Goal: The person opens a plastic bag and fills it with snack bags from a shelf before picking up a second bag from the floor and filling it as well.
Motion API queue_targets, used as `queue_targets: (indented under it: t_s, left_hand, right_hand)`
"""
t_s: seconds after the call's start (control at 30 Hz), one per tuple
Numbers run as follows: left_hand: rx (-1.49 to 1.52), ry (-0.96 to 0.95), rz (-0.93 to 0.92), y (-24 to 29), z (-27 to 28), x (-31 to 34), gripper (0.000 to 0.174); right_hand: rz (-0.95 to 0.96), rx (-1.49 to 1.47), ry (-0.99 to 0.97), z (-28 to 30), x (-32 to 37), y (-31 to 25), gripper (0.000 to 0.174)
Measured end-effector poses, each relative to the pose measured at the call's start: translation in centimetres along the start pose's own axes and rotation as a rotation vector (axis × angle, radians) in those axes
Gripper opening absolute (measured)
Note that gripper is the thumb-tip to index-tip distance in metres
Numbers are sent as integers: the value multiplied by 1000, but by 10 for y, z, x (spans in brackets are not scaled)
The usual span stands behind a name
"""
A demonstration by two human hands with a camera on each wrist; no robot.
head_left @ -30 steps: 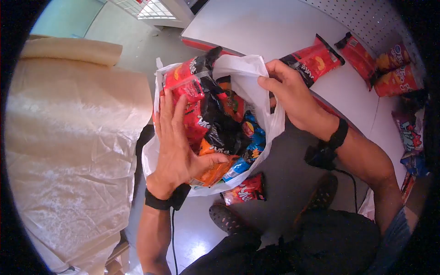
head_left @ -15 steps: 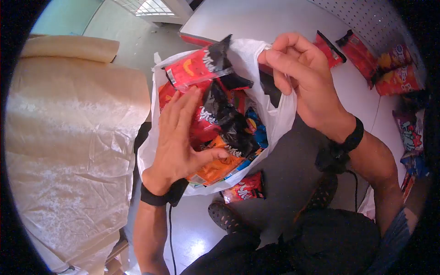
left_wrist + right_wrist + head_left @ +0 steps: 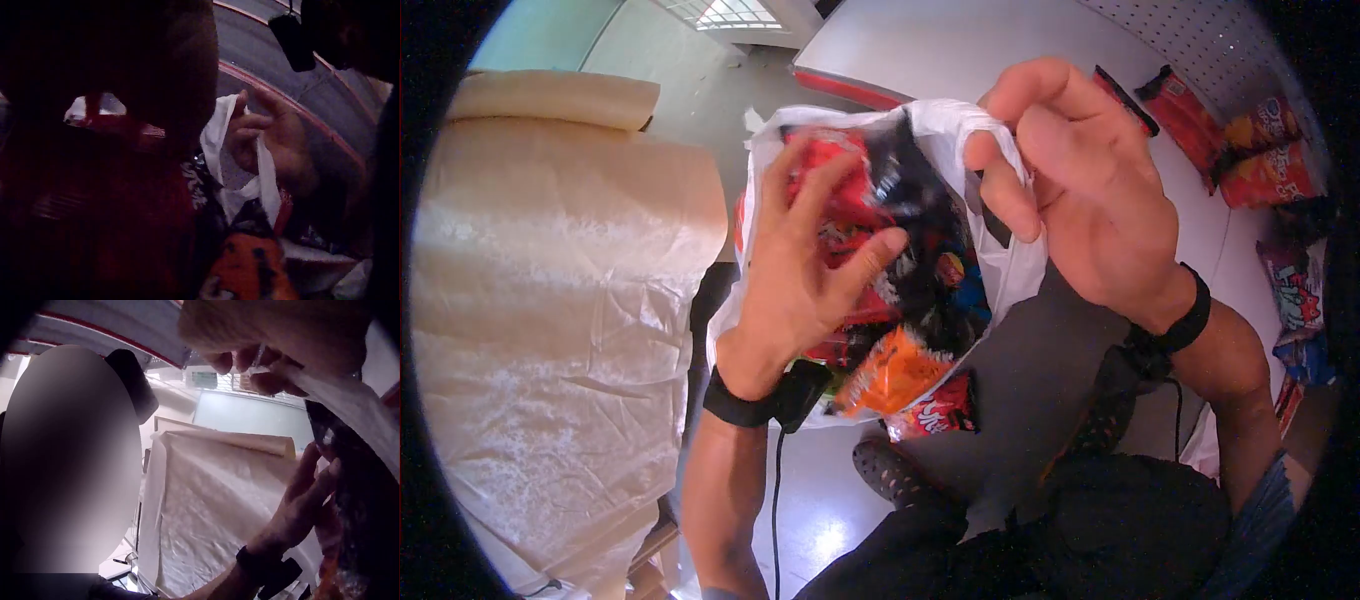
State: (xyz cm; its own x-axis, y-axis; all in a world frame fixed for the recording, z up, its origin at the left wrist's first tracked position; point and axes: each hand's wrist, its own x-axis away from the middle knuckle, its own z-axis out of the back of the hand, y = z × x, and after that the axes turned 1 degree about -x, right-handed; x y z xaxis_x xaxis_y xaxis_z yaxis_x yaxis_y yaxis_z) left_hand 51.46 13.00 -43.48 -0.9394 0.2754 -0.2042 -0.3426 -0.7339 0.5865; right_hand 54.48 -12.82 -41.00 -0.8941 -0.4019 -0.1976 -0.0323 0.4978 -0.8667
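Note:
A white plastic bag (image 3: 1012, 268) stands mouth-up, filled with snack packets. My right hand (image 3: 1105, 190) holds its rim and handle at the right, fingers curled round the plastic; the left wrist view shows this right hand (image 3: 281, 140) at the handle loop. With fingers spread and thumb apart, my left hand (image 3: 795, 270) presses on a red-and-black snack packet (image 3: 895, 165) at the top of the pile. An orange packet (image 3: 900, 372) tilts up at the bag's near edge. Blue packets (image 3: 970, 293) lie deeper on the right, partly hidden.
A low white shelf (image 3: 960, 55) behind carries red packets (image 3: 1185, 130), a purple packet (image 3: 1293, 285) and others at the right. One red packet (image 3: 945, 412) lies on the floor by my shoe (image 3: 890, 470). A large tan sheet (image 3: 570, 300) hangs at the left.
My left hand has pushed the top red packet down into the bag, and its fingers spread wider. My right hand has moved up and right with the rim. The orange packet now tilts outward.

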Motion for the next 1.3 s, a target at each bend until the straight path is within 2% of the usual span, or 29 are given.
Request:
queue_targets:
  t_s: [0.03, 0.07, 0.13, 0.3, 0.4, 0.47, 0.53, 0.6, 0.67, 0.7, 0.73, 0.8, 0.83, 0.9, 0.93, 1.0, 1.07, 1.13, 1.17, 1.2, 1.27, 1.3]
  left_hand:
    - [-58, -45, -103, 0, 1, -1, 61]
    - [-58, -44, -102, 2, 1, -2, 61]
    - [-69, -208, -225, 9, -3, -2, 62]
    - [-45, -217, -262, 14, -20, -12, 67]
    - [-285, -306, -202, 11, -27, -36, 68]
    - [-338, -269, -213, 11, -27, -48, 65]
    - [-270, -447, 69, 11, -20, -61, 58]
    - [-264, -417, 107, -3, -21, -68, 53]
    - [-189, -139, 215, -23, -25, -67, 55]
    - [-131, -75, 207, -35, -29, -68, 60]
    - [-130, -74, 206, -33, -29, -67, 60]
    - [-246, 87, 194, -26, -29, -62, 63]
    - [-244, 83, 197, -20, -27, -57, 63]
    - [-199, 78, -36, -6, -28, -54, 61]
    - [-202, 75, -35, -7, -30, -54, 61]
    - [-386, 139, -462, -10, -32, -52, 60]
    - [-407, 117, -443, -11, -34, -52, 58]
    - [-452, -194, 7, -14, -36, -61, 52]
    - [-482, -302, 66, -20, -33, -68, 51]
    - [-480, -302, 67, -33, -36, -74, 51]
    - [-207, -221, 142, -54, -46, -80, 59]
    - [-205, -219, 141, -58, -46, -82, 59]
  right_hand:
    - [-1, -1, -1, 0, 0, -1, 27]
    - [-11, 18, 0, 0, 0, -3, 28]
    - [-24, 36, -1, -2, 1, -5, 29]
    - [-54, 48, -7, -8, 3, -10, 31]
    - [-36, 110, -49, -10, 4, -14, 33]
    - [-58, 123, -63, -9, 8, -19, 35]
    - [-84, 135, -70, -6, 10, -20, 37]
    - [-32, 162, -30, -2, 12, -19, 37]
    - [-28, 120, -16, 3, 8, -17, 36]
    - [-22, 74, -7, 4, 7, -17, 35]
    - [-22, 76, -7, 5, 7, -16, 35]
    - [9, 89, -10, 5, 6, -14, 31]
    - [5, 88, -8, 5, 6, -13, 31]
    - [31, 187, -5, 12, 8, -10, 30]
    - [31, 183, -5, 13, 9, -8, 30]
    - [47, 168, -36, 12, 8, -8, 29]
    - [34, 167, -52, 6, 11, -12, 28]
    - [17, 158, -64, -1, 17, -14, 28]
    - [-2, 174, -73, -9, 21, -18, 29]
    - [-23, 189, -81, -12, 23, -20, 30]
    - [-10, 204, -84, -11, 22, -19, 30]
    - [6, 217, -89, -10, 21, -18, 30]
